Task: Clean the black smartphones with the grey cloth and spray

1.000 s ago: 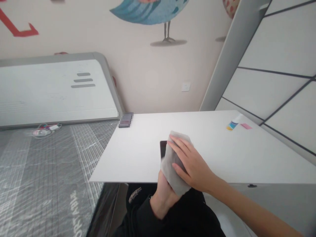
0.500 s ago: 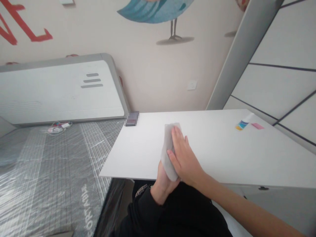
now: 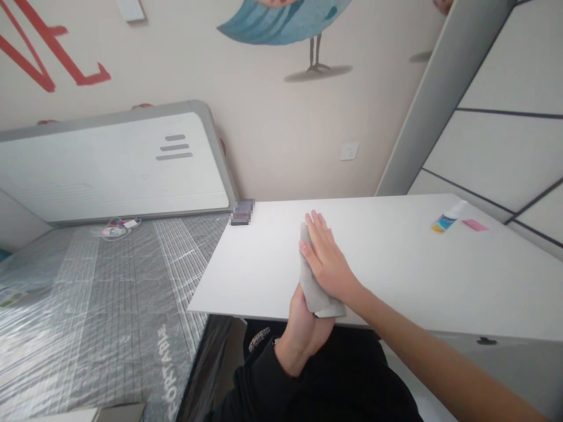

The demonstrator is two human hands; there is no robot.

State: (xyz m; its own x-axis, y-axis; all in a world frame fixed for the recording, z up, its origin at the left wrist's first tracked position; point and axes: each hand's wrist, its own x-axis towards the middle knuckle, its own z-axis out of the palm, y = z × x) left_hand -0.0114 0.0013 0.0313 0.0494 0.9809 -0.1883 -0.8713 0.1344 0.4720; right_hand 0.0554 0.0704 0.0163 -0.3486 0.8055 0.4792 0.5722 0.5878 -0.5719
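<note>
Cable point(image 3: 113, 232) laid on plastic-wrapped mattress point(image 3: 118, 305) by headboard point(image 3: 109, 170), bird point(image 3: 281, 26) painted on wall point(image 3: 281, 140), tube point(image 3: 445, 221) seen beside pink slip point(image 3: 475, 225)

the wiping hand has slid forward and the cloth has drawn in.
the bare right hand with outstretched fingers point(image 3: 328, 264) has moved to the far side of the grip, its fingertips now past the cloth's far edge; half a second ago they lay short of it. the soft, thin light-grey fabric cloth point(image 3: 311, 293), spread broadly a second ago, is narrower, and its near end now flares to the right of the grip, uncovering more of the bare, palm-up left hand point(image 3: 305, 331) below. the dark, flat rectangular object's corner, seen left of the grip a second ago, is hidden.
</note>
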